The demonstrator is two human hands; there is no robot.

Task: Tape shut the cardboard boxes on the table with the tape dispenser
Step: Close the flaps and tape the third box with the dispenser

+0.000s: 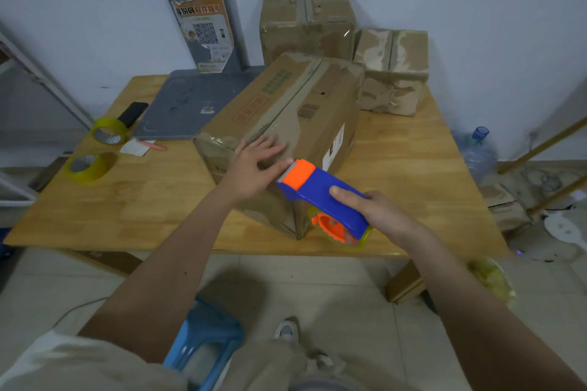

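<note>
Fingers of the right hand (pixel 374 209) wrap the blue-and-orange tape dispenser (pixel 324 197), its blade at the near top edge of the long cardboard box (pixel 295 124). Flat-fingered, the left hand (pixel 254 165) presses that box on the wooden table (pixel 143 200).

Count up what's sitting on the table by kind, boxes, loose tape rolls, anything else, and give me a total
Cardboard boxes: 3, the large box, the tall box and the small box
Loose yellow tape rolls: 2, one and another
Grey board: 1
Black phone: 1
Paper slip: 1
Pen: 1
Total: 9
</note>
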